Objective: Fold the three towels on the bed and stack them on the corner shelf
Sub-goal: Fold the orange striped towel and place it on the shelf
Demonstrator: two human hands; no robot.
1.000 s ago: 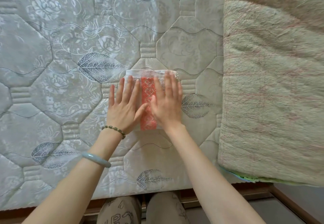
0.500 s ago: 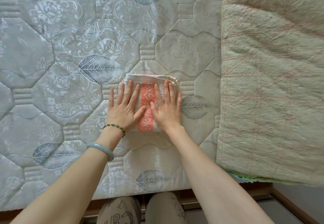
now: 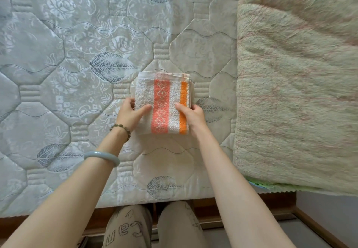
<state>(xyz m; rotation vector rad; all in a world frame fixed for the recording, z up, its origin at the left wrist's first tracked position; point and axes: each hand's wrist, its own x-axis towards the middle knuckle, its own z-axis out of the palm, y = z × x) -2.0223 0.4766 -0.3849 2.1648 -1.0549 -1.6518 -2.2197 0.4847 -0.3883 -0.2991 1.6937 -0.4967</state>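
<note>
Gripping folded towel (image 3: 162, 103) at both side edges, nr its near end: left hand (image 3: 130, 113) clamped on left edge, thumb on top, fingers tucked under; right hand (image 3: 192, 115) clamped on right edge the same way. Lying flat on mattress (image 3: 58, 73), just left of shaggy blanket (image 3: 296, 92), long axis running away from body, stripes w/ it. Sitting squarely betw. hands, neither nearer, so prob. ready for a two-handed lift. Missing from view: corner shelf, other two towels; fingers under towel hidden; blanket cut off at right edge.
</note>
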